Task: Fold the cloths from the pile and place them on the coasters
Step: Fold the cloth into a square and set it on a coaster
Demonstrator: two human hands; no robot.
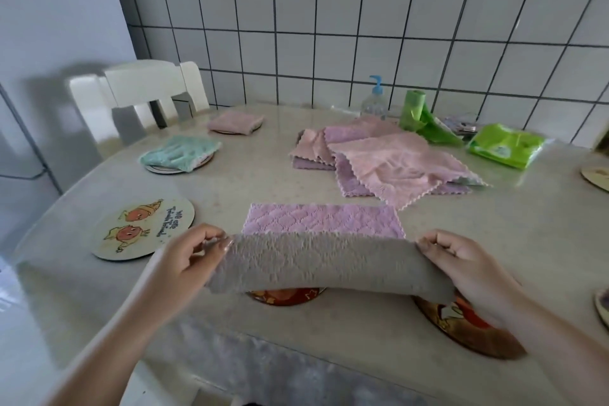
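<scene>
A purple cloth [323, 219] with a grey underside lies on the table in front of me, its near half lifted and folded over. My left hand [191, 257] pinches the left near corner, and my right hand [461, 260] pinches the right one. A pile of pink and purple cloths [389, 158] sits further back. A folded teal cloth [179, 153] and a folded pink cloth [235, 122] each rest on a coaster at the left. A bare cartoon coaster [145, 229] lies left of my hands. Two reddish coasters [283, 297] [461, 326] are partly hidden near me.
A sanitiser pump bottle [374, 99], a green bag roll [417, 115] and a green wipes pack [504, 145] stand at the back by the tiled wall. A white chair [145, 92] is behind the table at left. Coaster edges [598, 175] show at the right.
</scene>
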